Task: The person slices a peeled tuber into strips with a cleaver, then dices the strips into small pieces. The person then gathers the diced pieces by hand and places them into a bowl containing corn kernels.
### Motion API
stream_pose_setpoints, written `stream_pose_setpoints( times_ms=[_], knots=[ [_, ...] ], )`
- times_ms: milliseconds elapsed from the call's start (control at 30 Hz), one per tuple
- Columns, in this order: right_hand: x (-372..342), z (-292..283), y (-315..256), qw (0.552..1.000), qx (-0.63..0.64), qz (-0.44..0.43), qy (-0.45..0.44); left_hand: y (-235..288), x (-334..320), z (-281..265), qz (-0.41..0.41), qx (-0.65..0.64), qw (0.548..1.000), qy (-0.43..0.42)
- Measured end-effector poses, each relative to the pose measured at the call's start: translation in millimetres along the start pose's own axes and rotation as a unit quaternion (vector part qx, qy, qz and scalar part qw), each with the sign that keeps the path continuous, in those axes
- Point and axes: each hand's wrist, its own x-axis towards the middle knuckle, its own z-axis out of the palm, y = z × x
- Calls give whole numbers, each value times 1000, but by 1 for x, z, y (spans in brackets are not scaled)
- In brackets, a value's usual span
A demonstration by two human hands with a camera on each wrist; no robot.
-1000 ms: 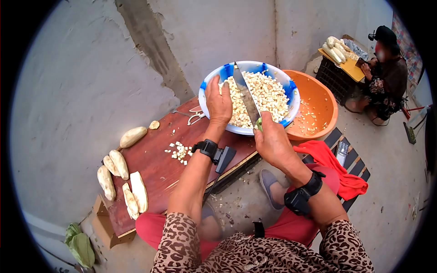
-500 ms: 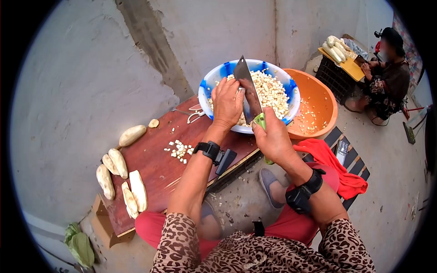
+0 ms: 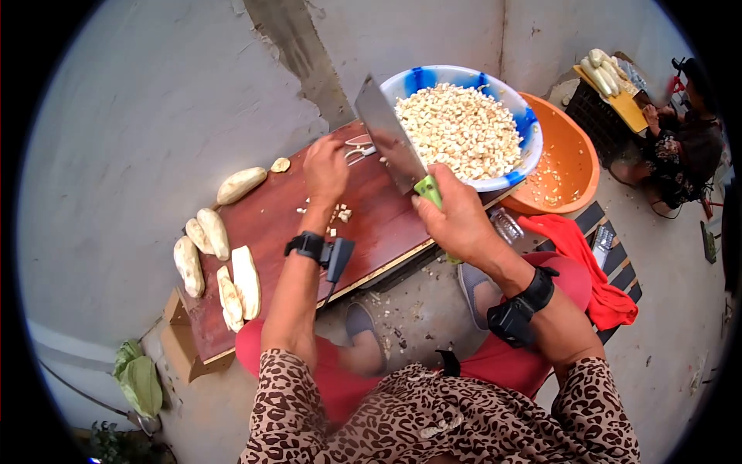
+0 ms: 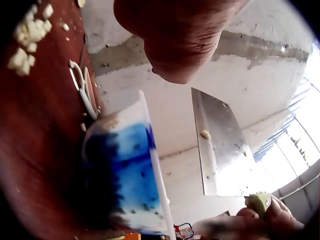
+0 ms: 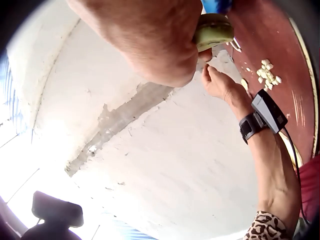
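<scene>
My right hand (image 3: 457,215) grips the green handle (image 3: 429,191) of a cleaver (image 3: 389,139). Its broad blade is raised and tilted beside the left rim of a blue-and-white basin (image 3: 532,131), with a small pale bit stuck to the metal in the left wrist view. Diced pale cubes (image 3: 460,127) fill the basin. Over the red-brown board (image 3: 363,224), my left hand (image 3: 325,172) holds nothing, its fingers loosely bent. Just below that hand lies a small scatter of cubes (image 3: 342,213).
Several peeled pale vegetables, like eggplants (image 3: 242,185), lie along the board's left side. White-handled scissors (image 3: 360,152) lie near the basin. An orange tub (image 3: 580,174) stands behind it. Red cloth (image 3: 595,271) drapes a slatted bench. Another person (image 3: 680,147) sits at far right.
My left hand has left the blade and basin, moving left over the board. The cleaver has come out from above the basin to its left side. The head view has shifted.
</scene>
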Motion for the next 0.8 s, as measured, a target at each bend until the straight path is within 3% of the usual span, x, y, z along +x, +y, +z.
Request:
stream_pose_setpoints(
  times_ms=[33, 133, 233, 367, 467, 600, 633, 767, 800],
  knots=[
    [-2, 9, 4, 999, 26, -33, -3, -22, -14, -12, -25, 14, 1000, -8],
    [-6, 28, 15, 995, 18, 47, -86, -56, -54, -52, -143, 48, 986, -64],
    [-11, 46, 29, 991, 10, 79, -109, -82, -86, -73, -195, 71, 973, -97],
    [-17, 60, 47, 975, 47, 160, -144, -100, -108, -67, -186, 134, 966, -118],
    [-21, 66, 60, 960, 101, 205, -160, -98, -104, -50, -120, 168, 972, -115],
    [-22, 82, 91, 954, 154, 208, -154, -90, -89, -33, -172, 69, 968, -168],
    [-22, 85, 95, 951, 168, 210, -154, -87, -93, -25, -134, 114, 971, -160],
    [-21, 91, 102, 933, 220, 233, -162, -75, -101, -22, -46, 94, 980, -169],
    [-22, 93, 103, 929, 230, 239, -167, -70, -103, -25, -64, 59, 982, -170]
  ],
)
